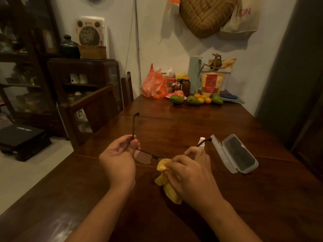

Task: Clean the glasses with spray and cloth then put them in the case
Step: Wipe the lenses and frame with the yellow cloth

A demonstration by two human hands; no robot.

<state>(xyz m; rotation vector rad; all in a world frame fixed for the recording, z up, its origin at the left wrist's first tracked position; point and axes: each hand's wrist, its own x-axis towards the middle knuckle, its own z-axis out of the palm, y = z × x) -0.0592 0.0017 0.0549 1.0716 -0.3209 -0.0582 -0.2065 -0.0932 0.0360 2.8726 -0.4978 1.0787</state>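
Far left first: a wooden chair (pixel 90 109) pushed up against the left edge of the counter (pixel 174 123).

Then the left hand (pixel 118 161), forearm reaching in from the near edge, palm turned toward the right. Fingers curled, thumb and fingertips pinching one temple arm of the glasses (pixel 145 157) close to the hinge. That temple standing nearly upright out of the pinch, curved tip pointing up and away. Held clear above the counter, frame front strung between the two hands, the lens on the left in plain sight. Way beyond, at the wall end of the counter, an orange bag (pixel 153 84).

Back near: the cloth (pixel 167 187), yellow, bunched over the lens on the right and hiding it, loose tail drooping toward the near side. Gripped by the right hand (pixel 190 172), forearm coming in from the near right, back of the hand up. Thumb and fingers curled, squeezing the cloth onto the lens, index finger arched higher than the rest. Second temple arm poking out past the knuckles toward the far right. Far off behind, green and orange fruit (pixel 192 100) in a row.

Just past the knuckles, the spray bottle (pixel 202 142), white top showing, standing on the counter, partly hidden by the hand and temple.

Further right, the case (pixel 237 154), clear plastic, lying open on the counter, lid flipped back to the left, dark lining facing up.
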